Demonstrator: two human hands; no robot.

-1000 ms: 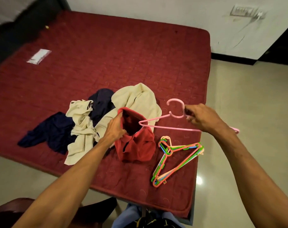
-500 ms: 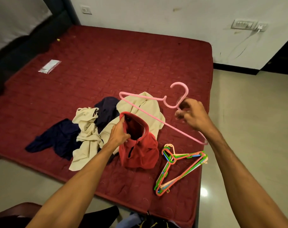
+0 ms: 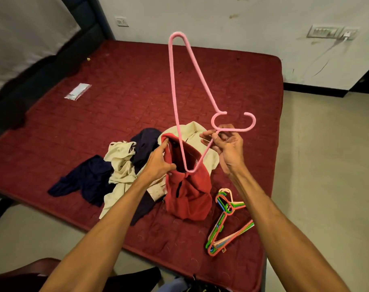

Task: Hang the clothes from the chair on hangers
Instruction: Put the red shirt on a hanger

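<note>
Head view showed the left hand (image 3: 158,163) gripping the red fabric garment (image 3: 190,199) open, the right hand (image 3: 227,146) pinching the pink plastic hanger (image 3: 236,129) between its fingers (image 3: 207,137), which looked best slid in tilted.

One wide-angle camera, worn on the head, looks forward and steeply down from above the near edge of the mattress (image 3: 137,98). Both forearms (image 3: 107,224) enter from the bottom of the frame; the left hand (image 3: 158,163) and right hand (image 3: 227,144) sit close, mid-frame. The wall (image 3: 232,22) bounds the top.
</note>
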